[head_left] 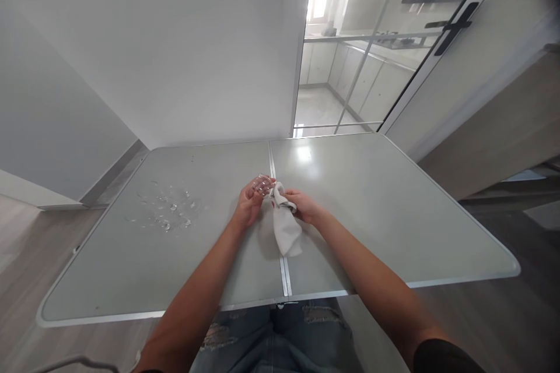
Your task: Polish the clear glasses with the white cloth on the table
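Note:
My left hand (249,204) is closed around a small clear glass (262,184), which tilts toward the middle of the table; its full shape is partly hidden by my fingers. My right hand (301,205) grips a white cloth (286,233). The cloth's bunched upper end touches the glass at its right side, while the loose part hangs down toward the table's centre seam. Both hands are held close together above the seam.
On the left half of the pale folding table (371,204) lies a patch of water drops (168,210). Metal strips mark the table's seam (285,280). A white wall (196,58) rises behind, with a glass door (363,70) at the back right.

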Tool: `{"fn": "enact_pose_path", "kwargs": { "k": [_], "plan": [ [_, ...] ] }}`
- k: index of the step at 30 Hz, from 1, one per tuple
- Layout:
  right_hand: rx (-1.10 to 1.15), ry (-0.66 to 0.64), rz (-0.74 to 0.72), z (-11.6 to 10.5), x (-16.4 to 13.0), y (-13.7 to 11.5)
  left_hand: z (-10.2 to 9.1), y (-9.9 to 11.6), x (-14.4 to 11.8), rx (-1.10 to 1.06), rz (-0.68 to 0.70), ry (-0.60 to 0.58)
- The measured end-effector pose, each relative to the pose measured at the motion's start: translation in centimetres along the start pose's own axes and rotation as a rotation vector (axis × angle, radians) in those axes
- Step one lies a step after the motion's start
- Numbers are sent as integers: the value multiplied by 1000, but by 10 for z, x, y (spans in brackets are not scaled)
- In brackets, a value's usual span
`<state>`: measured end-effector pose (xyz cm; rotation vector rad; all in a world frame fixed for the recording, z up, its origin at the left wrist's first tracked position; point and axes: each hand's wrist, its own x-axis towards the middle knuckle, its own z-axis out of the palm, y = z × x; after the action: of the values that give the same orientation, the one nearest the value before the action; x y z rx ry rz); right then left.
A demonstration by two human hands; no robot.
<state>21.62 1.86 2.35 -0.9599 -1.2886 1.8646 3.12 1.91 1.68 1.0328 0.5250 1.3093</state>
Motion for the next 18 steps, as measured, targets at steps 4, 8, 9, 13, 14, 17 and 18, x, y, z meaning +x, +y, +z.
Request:
{"fn": "enact_pose_path", "kwargs": {
  "k": [4,8,9,13,14,17,18],
  "plan": [
    [-743,311,-282,6,2,0,4,-5,3,89,74,126],
    [-960,404,-352,9,3,3,1,-7,4,76,48,100],
    [-872,334,-329,9,4,3,-1,-7,4,63,33,77],
    [-289,36,-96,6,3,2,-6,-6,3,17,-13,21],
    [-154,-13,-25,5,2,1,-6,-6,2,9,-20,12],
    [148,-113,120,3,-3,-1,-7,-4,0,-14,-46,-29],
    [205,-134,141,3,-4,-2,-7,-3,-1,-19,-55,-45]
  ]
}}
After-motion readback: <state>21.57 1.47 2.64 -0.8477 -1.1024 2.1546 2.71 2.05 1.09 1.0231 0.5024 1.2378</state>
